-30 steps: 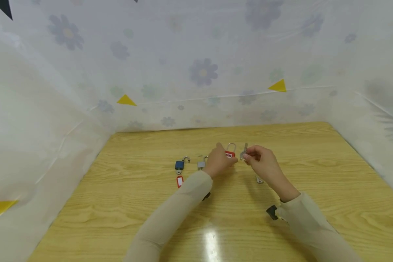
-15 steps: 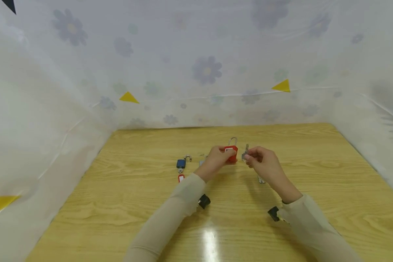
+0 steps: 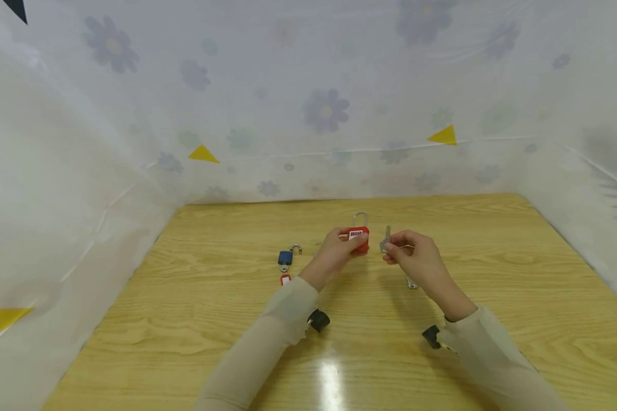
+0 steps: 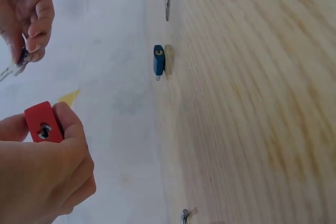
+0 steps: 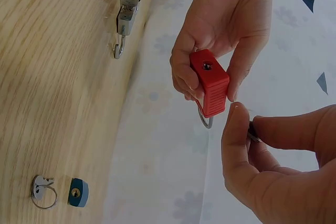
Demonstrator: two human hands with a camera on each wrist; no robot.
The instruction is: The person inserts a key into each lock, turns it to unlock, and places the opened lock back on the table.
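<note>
Head view: the left hand (image 3: 334, 254) gripped a red padlock (image 3: 359, 238), its fingers (image 5: 185, 80) curled round the body, raised above the middle of the table (image 3: 185, 319), shackle up at 12 o'clock. At the padlock's 3 o'clock, just beside it but apart, the right hand (image 3: 413, 260) pinched a key (image 3: 386, 238) between thumb and fingers. A blue padlock (image 3: 285, 257), shackle open, lay on the table at the left hand's 9 o'clock.

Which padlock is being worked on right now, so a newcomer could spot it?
On the wooden table, look above its middle: the left hand holds the red padlock off the surface. The blue padlock lies flat, shackle open; the red one's is closed.
</note>
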